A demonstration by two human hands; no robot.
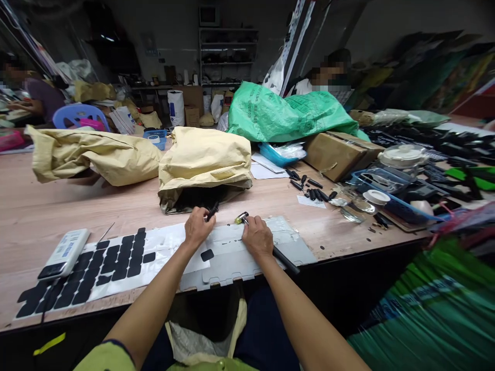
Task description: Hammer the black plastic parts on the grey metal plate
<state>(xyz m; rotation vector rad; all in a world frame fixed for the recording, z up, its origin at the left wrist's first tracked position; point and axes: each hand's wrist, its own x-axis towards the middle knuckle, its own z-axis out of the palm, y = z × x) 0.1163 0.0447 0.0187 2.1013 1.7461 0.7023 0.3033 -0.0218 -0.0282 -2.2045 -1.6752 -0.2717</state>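
My left hand (198,226) is closed around a small black elongated part (212,211), just in front of the mouth of a tan sack. My right hand (258,237) grips a hammer, its metal head with a yellowish face (242,218) pointing toward my left hand. The hammer's black handle (286,260) sticks out behind my wrist. Beneath both hands lies a pale grey board (232,270). A white sheet (154,252) extends to the left, bearing rows of black rounded patches (126,257); one loose-looking black patch (207,255) sits by my left wrist.
The open tan sack (204,154) lies ahead, another sack (96,154) to its left. A white power bank-like device (64,252) rests on the patches. Several black parts (315,194), a cardboard box (340,154) and a blue tray (394,196) stand right. Two people sit farther back.
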